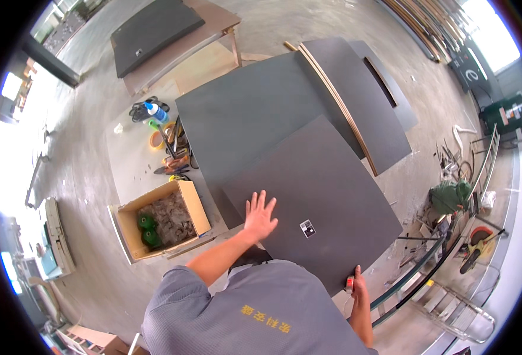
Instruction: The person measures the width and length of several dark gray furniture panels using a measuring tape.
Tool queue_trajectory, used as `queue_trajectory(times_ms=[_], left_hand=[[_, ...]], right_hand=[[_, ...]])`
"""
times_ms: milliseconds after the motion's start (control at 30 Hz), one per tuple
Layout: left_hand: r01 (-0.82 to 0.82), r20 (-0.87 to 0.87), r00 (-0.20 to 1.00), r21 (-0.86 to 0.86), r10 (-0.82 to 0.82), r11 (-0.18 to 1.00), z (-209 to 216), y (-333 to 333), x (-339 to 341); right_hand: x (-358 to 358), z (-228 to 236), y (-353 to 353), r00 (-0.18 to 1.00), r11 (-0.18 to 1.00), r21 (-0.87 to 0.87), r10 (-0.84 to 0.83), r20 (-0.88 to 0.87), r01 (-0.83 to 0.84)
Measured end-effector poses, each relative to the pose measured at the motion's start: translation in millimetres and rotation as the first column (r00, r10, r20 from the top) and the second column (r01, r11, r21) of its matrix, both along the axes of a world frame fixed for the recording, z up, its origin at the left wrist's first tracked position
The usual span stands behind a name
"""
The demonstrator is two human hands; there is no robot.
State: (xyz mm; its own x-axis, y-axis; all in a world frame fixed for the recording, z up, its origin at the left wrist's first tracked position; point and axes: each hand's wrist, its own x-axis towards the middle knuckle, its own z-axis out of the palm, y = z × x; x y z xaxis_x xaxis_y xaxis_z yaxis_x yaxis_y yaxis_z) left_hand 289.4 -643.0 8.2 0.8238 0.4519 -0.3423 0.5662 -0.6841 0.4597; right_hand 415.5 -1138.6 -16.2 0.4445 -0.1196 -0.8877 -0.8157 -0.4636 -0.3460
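Note:
My left hand (261,218) lies on a dark grey square panel (326,171), its fingers spread and nothing in its grasp. Beside that panel's near right corner, my right hand (359,285) is closed around a small red and whitish object (349,284), whose exact kind is too small to make out. A black-and-white label (308,228) is stuck on the panel near my body. The square panel rests at an angle over a larger dark panel (243,94), covering part of it.
Left stands an open wooden box (202,207) with green items and scraps. Pliers (169,168), tape rolls (156,139) and a blue-capped bottle (157,112) lie beyond. Wooden strips (338,100) cross more panels (367,89). A far table (216,15) carries another panel; a ladder (450,307) is right.

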Motion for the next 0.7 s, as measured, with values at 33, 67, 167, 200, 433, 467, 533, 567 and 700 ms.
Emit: queue_trajectory(times_ms=[33, 67, 167, 200, 433, 467, 533, 567, 700], left_hand=[[0.028, -0.013, 1.000, -0.012, -0.028, 1.000, 6, -5, -1], [0.062, -0.026, 0.998, -0.018, -0.063, 0.998, 11, -7, 0], [0.091, -0.068, 0.993, -0.047, -0.094, 0.995, 16, 1, 0], [0.107, -0.076, 0.991, -0.057, -0.112, 0.993, 17, 6, 3], [0.016, -0.128, 0.992, 0.063, -0.008, 0.998, 17, 123, 45], [0.009, -0.155, 0.988, 0.055, -0.001, 0.998, 24, 140, 49], [0.007, -0.166, 0.986, 0.085, 0.008, 0.996, 24, 164, 50], [-0.004, -0.167, 0.986, 0.077, 0.017, 0.997, 32, 171, 52], [-0.055, -0.153, 0.987, 0.025, 0.059, 0.998, 17, 173, 46]], right_hand=[[0, -8, 16, 0.999, 0.999, 0.038, -0.032, 0.004, 0.032], [-3, -15, 33, 0.998, 0.994, 0.084, -0.070, 0.007, 0.069], [14, -32, 101, 0.997, 0.981, 0.193, 0.018, -0.073, -0.004], [18, -44, 123, 0.995, 0.958, 0.287, 0.023, -0.101, 0.007], [21, -27, 323, 0.972, 0.895, 0.395, -0.143, -0.184, 0.206], [18, -18, 340, 0.969, 0.884, 0.411, -0.151, -0.195, 0.221], [18, -7, 363, 0.963, 0.862, 0.445, -0.160, -0.218, 0.244], [21, -12, 360, 0.960, 0.815, 0.527, -0.124, -0.250, 0.242], [49, -28, 335, 0.857, 0.793, 0.451, 0.504, -0.107, -0.409]])
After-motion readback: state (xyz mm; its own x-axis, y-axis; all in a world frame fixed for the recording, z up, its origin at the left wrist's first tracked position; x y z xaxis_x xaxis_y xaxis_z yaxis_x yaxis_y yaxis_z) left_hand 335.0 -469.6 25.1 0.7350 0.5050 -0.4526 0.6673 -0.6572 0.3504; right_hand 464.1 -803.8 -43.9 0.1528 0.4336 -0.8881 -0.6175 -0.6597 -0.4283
